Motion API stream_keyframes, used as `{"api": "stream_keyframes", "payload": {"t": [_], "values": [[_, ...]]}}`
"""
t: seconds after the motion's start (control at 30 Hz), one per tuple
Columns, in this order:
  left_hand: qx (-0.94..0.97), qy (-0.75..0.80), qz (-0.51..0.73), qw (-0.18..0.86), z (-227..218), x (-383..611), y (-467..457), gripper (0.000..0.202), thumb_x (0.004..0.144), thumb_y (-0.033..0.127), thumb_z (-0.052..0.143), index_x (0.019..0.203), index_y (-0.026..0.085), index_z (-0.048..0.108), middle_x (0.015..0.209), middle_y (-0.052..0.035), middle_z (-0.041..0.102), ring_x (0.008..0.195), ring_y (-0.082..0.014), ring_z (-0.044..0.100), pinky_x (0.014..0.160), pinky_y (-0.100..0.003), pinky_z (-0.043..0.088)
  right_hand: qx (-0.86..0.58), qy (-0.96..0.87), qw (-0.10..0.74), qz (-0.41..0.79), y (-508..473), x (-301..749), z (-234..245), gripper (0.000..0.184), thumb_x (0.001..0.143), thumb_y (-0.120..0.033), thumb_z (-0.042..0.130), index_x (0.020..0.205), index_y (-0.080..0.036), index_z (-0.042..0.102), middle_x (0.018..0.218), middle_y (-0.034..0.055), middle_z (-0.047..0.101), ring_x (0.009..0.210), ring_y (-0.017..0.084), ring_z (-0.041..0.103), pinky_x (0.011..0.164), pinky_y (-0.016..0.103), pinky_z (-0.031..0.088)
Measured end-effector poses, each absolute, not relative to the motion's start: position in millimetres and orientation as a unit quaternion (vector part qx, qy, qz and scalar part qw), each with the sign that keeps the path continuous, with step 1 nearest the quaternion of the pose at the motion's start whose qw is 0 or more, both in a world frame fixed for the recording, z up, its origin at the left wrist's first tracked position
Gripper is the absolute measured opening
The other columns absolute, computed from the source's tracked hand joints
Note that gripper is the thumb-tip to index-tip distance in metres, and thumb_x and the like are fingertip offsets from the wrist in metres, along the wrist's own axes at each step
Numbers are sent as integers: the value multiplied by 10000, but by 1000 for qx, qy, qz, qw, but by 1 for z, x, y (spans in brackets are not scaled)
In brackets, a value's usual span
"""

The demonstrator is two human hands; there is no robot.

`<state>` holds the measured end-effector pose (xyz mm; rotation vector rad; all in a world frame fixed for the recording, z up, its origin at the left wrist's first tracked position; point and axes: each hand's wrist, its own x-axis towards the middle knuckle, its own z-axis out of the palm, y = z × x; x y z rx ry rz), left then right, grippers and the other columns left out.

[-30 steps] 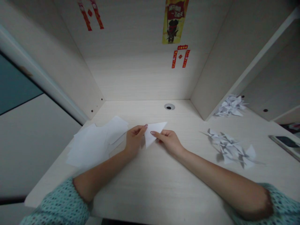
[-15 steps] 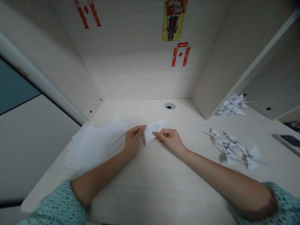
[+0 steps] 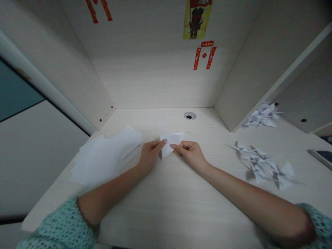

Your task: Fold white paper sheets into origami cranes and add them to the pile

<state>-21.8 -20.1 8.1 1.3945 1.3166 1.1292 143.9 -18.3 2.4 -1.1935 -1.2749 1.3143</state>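
Note:
A small white sheet of folded paper (image 3: 171, 140), roughly triangular, is held just above the desk between both hands. My left hand (image 3: 151, 152) pinches its left edge, thumb on the front face. From the other side my right hand (image 3: 190, 152) grips the lower right edge, with the thumb across the front and the fingers curled behind. The paper hides some of the fingertips. Left of my left hand lies a spread of flat white paper sheets (image 3: 97, 160), overlapping one another.
On the right of the desk (image 3: 166, 207) lie several folded paper pieces (image 3: 264, 164), with a further paper pile (image 3: 263, 114) behind the upright panel (image 3: 246, 76). A phone (image 3: 321, 157) rests at the far right. A round cable hole (image 3: 190, 116) sits near the back wall.
My left thumb has slid a little inward over the paper's front face. Both hands keep hold of it. The whole view has shifted slightly.

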Motion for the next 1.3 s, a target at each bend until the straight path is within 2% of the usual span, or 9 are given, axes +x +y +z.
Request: {"api": "stream_keyframes", "payload": {"t": [0.2,0.4,0.57,0.73,0.93,1.1,1.2,1.3], "values": [[567,526,458,438,9,-21,-20,438,768,511,598,534,151,505,501,45,413,503,-88,371,510,-223,278,-487,-518,462,530,-18,145,2,371,656,-485,711,511,-159,607,455,-37,466,445,73,313,472,255,194],[607,530,384,451,6,-21,-24,427,744,553,598,682,133,640,556,24,474,514,-95,381,491,-228,255,-470,-505,489,534,-18,145,0,374,663,-497,711,516,-167,615,480,-17,522,472,88,366,489,259,240],[613,546,359,445,4,-21,-22,467,741,579,582,596,136,597,521,30,448,489,-85,361,474,-222,228,-461,-473,498,562,-15,149,2,370,632,-507,735,522,-168,637,490,-5,534,497,99,397,505,261,284],[616,552,338,448,4,-20,-22,469,730,582,590,574,139,578,514,25,442,477,-88,353,465,-227,213,-449,-381,577,566,-8,156,9,361,620,-456,763,491,-169,587,524,-3,519,524,103,409,520,262,319],[625,548,337,442,4,-20,-22,465,735,584,585,575,148,574,506,29,433,470,-90,350,473,-234,213,-455,-362,598,551,-7,156,8,370,639,-439,749,471,-179,546,515,-11,493,532,112,422,534,273,333],[624,552,341,435,6,-20,-22,481,720,598,592,544,153,543,488,37,410,455,-84,323,460,-236,194,-471,-361,605,530,-3,156,5,303,601,-388,782,500,-175,590,525,-19,503,537,106,417,543,273,329],[621,553,347,434,8,-20,-22,497,714,604,596,518,158,496,475,44,378,452,-80,305,455,-236,178,-469,-330,612,545,-1,156,8,259,549,-357,814,547,-170,635,537,-20,523,538,103,419,539,274,330],[622,545,352,438,8,-19,-22,486,723,601,589,543,156,513,489,40,389,460,-81,312,462,-235,184,-458,-307,610,568,-2,156,12,269,548,-364,815,549,-164,636,551,-13,537,540,102,433,538,273,337]]}}
